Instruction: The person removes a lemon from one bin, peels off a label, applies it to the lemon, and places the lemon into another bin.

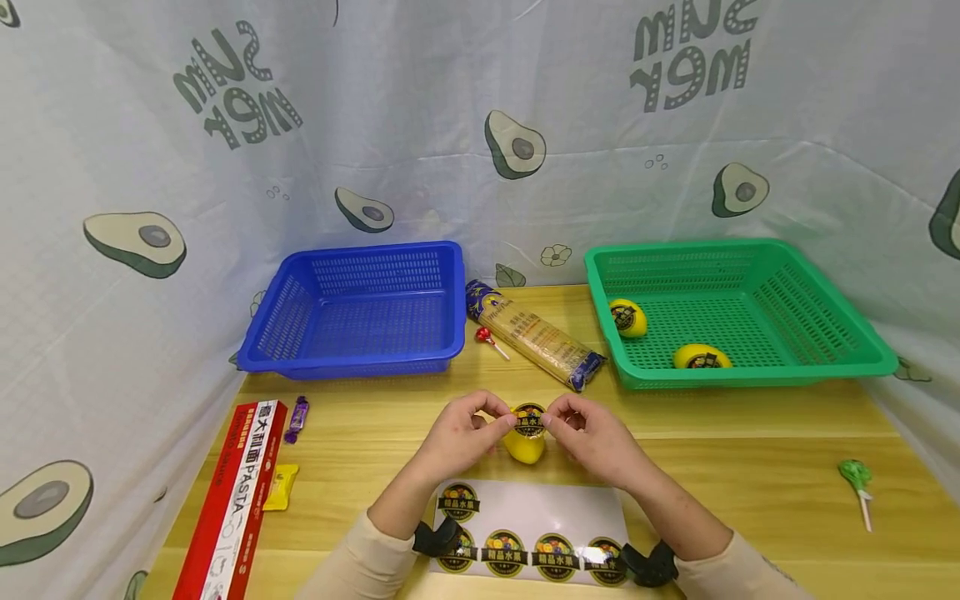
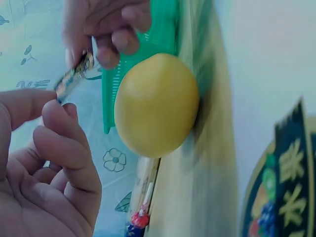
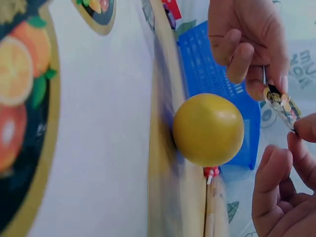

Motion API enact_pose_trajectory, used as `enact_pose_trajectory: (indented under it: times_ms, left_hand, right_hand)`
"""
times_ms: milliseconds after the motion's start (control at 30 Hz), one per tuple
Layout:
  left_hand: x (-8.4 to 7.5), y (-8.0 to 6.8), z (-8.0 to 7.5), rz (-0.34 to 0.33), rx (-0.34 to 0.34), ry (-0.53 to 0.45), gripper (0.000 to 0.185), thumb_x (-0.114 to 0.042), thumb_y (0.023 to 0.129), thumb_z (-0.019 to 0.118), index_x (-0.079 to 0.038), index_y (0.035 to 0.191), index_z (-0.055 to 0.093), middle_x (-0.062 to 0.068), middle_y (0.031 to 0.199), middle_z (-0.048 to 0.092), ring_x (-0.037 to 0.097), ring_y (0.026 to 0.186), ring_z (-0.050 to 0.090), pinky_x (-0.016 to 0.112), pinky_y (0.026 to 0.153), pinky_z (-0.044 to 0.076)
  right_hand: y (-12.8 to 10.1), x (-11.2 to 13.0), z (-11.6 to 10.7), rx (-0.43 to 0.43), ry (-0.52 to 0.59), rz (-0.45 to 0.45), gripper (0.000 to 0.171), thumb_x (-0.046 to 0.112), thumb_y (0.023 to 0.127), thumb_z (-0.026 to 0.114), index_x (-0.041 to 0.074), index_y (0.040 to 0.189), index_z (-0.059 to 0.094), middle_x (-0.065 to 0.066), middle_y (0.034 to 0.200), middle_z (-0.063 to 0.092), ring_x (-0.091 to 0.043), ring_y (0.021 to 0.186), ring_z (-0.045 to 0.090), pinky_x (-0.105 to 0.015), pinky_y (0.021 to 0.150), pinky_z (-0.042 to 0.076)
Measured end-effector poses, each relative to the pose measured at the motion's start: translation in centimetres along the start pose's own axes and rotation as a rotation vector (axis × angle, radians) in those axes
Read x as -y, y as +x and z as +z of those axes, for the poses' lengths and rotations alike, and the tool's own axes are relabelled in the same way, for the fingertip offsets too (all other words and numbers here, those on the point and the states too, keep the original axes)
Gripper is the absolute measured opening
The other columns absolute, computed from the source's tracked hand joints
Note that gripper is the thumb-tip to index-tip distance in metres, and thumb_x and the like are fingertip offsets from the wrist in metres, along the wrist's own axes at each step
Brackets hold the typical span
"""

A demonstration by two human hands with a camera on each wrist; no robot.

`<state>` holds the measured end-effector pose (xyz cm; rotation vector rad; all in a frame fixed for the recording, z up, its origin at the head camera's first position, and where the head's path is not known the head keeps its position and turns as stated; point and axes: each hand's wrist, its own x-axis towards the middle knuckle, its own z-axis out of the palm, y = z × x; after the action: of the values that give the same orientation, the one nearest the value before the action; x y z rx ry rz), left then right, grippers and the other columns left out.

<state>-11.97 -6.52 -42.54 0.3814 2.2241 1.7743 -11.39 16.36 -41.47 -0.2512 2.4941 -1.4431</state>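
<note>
A yellow lemon-like fruit [image 1: 525,447] lies on the wooden table [image 1: 750,433] at the middle front. Over it both hands stretch a round black-and-gold sticker [image 1: 528,420]. My left hand [image 1: 501,413] pinches the sticker's left edge and my right hand [image 1: 555,420] pinches its right edge. In the left wrist view the sticker [image 2: 74,75] hangs edge-on between the hands, apart from the fruit [image 2: 155,104]. The right wrist view shows the same gap between the sticker [image 3: 281,104] and the fruit [image 3: 208,129]. A white sheet [image 1: 540,504] with several more stickers lies under my wrists.
A green basket [image 1: 825,358] at the back right holds two stickered yellow fruits [image 1: 628,317]. An empty blue basket [image 1: 352,362] stands back left, with a noodle packet [image 1: 536,335] and red lollipop [image 1: 486,337] between. A red pasta box [image 1: 236,492], two candies and a green lollipop [image 1: 857,477] lie about.
</note>
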Motion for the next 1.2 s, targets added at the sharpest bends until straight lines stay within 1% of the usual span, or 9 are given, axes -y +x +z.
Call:
enact_pose_trajectory:
  times_ms: [100,233,333,400,667,767,867,1000,1200]
  left_hand:
    - [0.2,0.2,0.2,-0.023,-0.013,-0.030,0.016,-0.018,0.098,0.069,-0.002,0.102,0.068,0.009,0.093,0.067,0.021,0.061,0.061,0.023,0.055,0.050]
    - [0.5,0.4,0.2,-0.070,-0.023,-0.092,0.018,-0.014,0.097,0.068,0.003,0.102,0.066,0.014,0.085,0.064,0.013,0.058,0.054,0.022,0.055,0.050]
    - [0.8,0.5,0.1,-0.099,-0.028,-0.142,0.017,-0.011,0.096,0.068,0.005,0.103,0.064,0.019,0.082,0.063,0.012,0.058,0.053,0.022,0.055,0.050]
    - [1.0,0.7,0.1,-0.104,-0.030,-0.162,0.017,-0.009,0.095,0.068,0.005,0.104,0.063,0.019,0.081,0.063,0.012,0.058,0.053,0.022,0.055,0.050]
    - [2.0,1.1,-0.1,-0.099,0.016,-0.131,0.023,-0.008,0.093,0.068,0.001,0.111,0.058,0.015,0.085,0.067,0.016,0.056,0.053,0.024,0.053,0.045]
    - [2.3,1.1,-0.2,-0.104,0.027,-0.131,0.023,-0.008,0.093,0.067,0.002,0.111,0.057,0.015,0.085,0.067,0.015,0.056,0.053,0.023,0.054,0.047]
    - [2.4,1.2,-0.2,-0.106,0.034,-0.142,0.023,-0.007,0.093,0.067,0.002,0.111,0.057,0.015,0.084,0.066,0.013,0.057,0.054,0.022,0.054,0.048]
    - [2.6,1.3,-0.3,-0.126,0.044,-0.156,0.023,-0.007,0.093,0.067,0.001,0.112,0.056,0.010,0.081,0.065,0.013,0.058,0.053,0.021,0.054,0.048]
    - [2.9,1.5,-0.4,-0.149,0.058,-0.186,0.023,-0.006,0.093,0.067,0.001,0.111,0.055,0.005,0.078,0.063,0.012,0.057,0.051,0.021,0.054,0.046]
  right_hand:
    - [0.6,0.1,0.0,-0.017,-0.029,0.012,0.018,0.027,0.101,0.064,0.009,0.101,0.066,-0.002,0.070,0.055,-0.015,0.057,0.049,-0.026,0.051,0.041]
    - [1.6,0.1,0.1,-0.027,-0.039,0.031,0.021,0.027,0.101,0.064,0.006,0.103,0.068,-0.006,0.078,0.061,-0.016,0.062,0.051,-0.026,0.055,0.043]
    - [2.2,0.2,0.1,-0.022,-0.040,0.040,0.024,0.028,0.101,0.064,0.004,0.105,0.069,-0.008,0.087,0.067,-0.016,0.066,0.052,-0.026,0.057,0.044]
    - [2.4,0.1,0.1,-0.015,-0.040,0.043,0.025,0.028,0.101,0.064,0.004,0.104,0.069,-0.009,0.090,0.069,-0.016,0.069,0.053,-0.026,0.059,0.044]
    - [2.4,-0.7,0.9,-0.007,-0.035,0.079,0.022,0.026,0.100,0.065,0.004,0.099,0.069,-0.009,0.104,0.074,-0.017,0.076,0.063,-0.029,0.068,0.049]
    - [2.5,-0.8,1.1,-0.006,-0.031,0.084,0.023,0.026,0.100,0.065,0.004,0.099,0.069,-0.010,0.104,0.074,-0.017,0.076,0.063,-0.029,0.068,0.050]
    - [2.5,-0.7,1.2,-0.005,-0.019,0.093,0.023,0.026,0.100,0.065,0.003,0.099,0.069,-0.011,0.108,0.074,-0.016,0.078,0.067,-0.030,0.071,0.055]
    - [2.5,-0.6,1.2,-0.002,-0.004,0.103,0.024,0.026,0.100,0.065,0.002,0.099,0.069,-0.012,0.108,0.074,-0.015,0.080,0.069,-0.029,0.074,0.059]
    - [2.6,-0.7,1.2,0.001,0.003,0.108,0.024,0.026,0.100,0.065,0.003,0.098,0.069,-0.010,0.103,0.074,-0.015,0.075,0.067,-0.028,0.070,0.057]
